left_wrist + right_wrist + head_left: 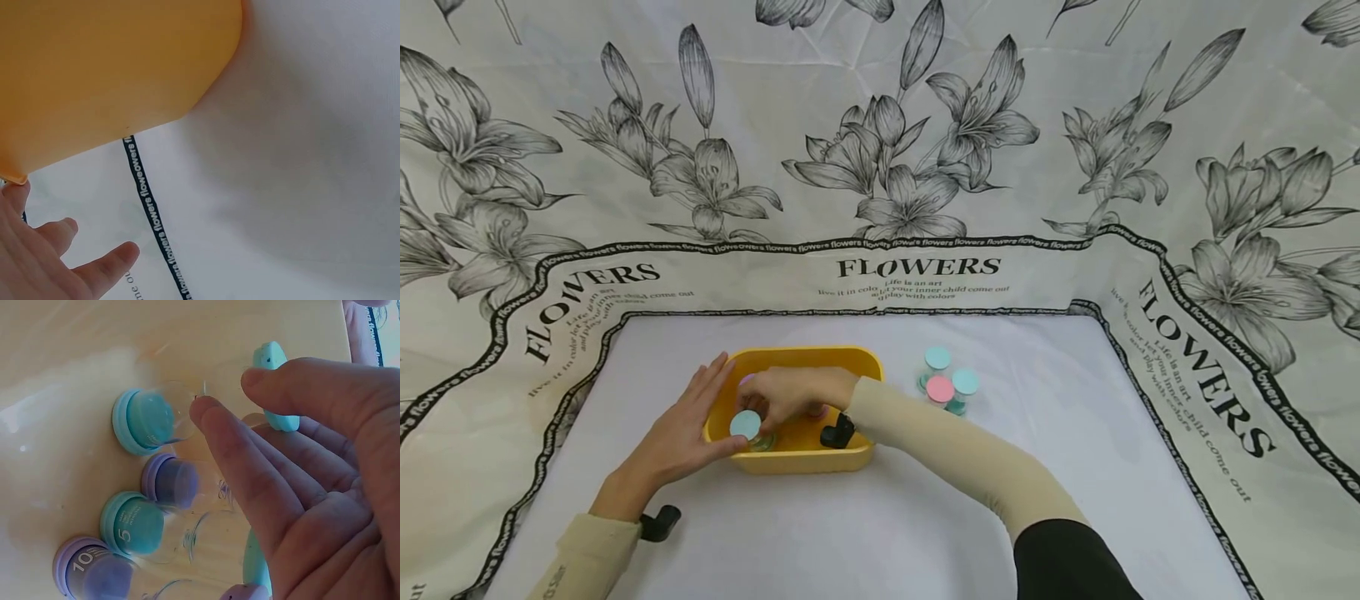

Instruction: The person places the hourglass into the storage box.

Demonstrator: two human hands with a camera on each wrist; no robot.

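My right hand [793,392] reaches into a yellow bin [812,460]. In the right wrist view, its thumb and fingers pinch a sand timer by the teal upper cap [275,387]; the clear glass stands over a teal lower cap [134,422] on the bin floor. Beside it stand a purple timer [178,482], a teal one marked 5 [134,526] and a purple one marked 10 [94,569]. My left hand [681,429] rests against the bin's left end, fingers spread and straight; one fingertip touches the rim in the left wrist view.
Right of the bin, a cluster of sand timers stands on the white cloth: two with light blue caps [937,358] and one with a pink cap [939,388]. Behind, the flower-printed cloth [917,292] rises as a backdrop. The right forearm crosses the bin's right rim.
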